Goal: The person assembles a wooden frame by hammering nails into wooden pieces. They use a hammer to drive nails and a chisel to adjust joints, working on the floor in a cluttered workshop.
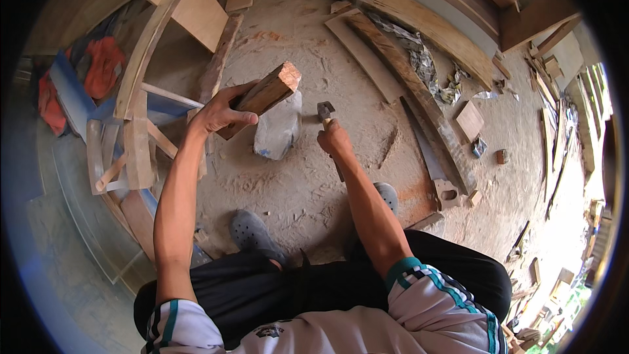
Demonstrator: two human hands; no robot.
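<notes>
Block (270,95) of squared timber, dark brown along its side and rough, pinkish at its end, sits tilted in the grip of the left hand (221,111), thumb and fingers wrapped about it toward its lower end. It shows over a pale grey, rounded stone (278,132); whether the two touch I cannot tell. Just right of the stone, the right hand (335,137) is closed round a hammer (325,111) — stubby, dark metal head, pale handle. Farther right, a tapered handsaw (422,141) lies alongside a long, rough plank (409,88) on the dusty floor (308,183).
</notes>
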